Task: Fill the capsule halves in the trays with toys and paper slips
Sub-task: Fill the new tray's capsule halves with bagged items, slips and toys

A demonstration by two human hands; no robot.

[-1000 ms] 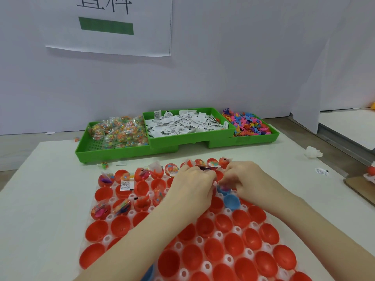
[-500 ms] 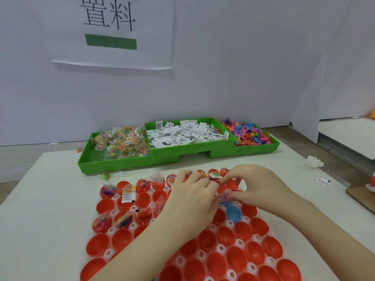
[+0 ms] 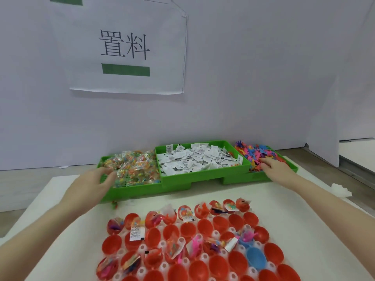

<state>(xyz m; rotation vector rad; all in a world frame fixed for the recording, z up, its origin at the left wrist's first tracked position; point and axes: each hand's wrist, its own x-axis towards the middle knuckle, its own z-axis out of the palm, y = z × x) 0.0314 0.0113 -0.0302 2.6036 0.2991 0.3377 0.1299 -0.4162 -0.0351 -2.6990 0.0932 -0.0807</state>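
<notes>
Head: both hands (image 3: 92, 184) (image 3: 277, 168) apparently reaching bins (image 3: 205, 177).

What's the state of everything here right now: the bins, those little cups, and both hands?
Left green plastic bin: heaped with bagged toys.
Middle green plastic bin: full of white paper slips.
Right green plastic bin: holds loose colourful toys.
Red plastic capsule halves: some filled, many empty.
Blue plastic capsule half: empty.
Left hand: reaching into left bin.
Right hand: on loose toys.

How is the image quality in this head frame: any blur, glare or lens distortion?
Head view: even, soft light, no glare; left hand and right hand slightly motion-smeared; wide-angle bending stretches the forearms at the bottom corners; wall sign reads sharp.
</notes>
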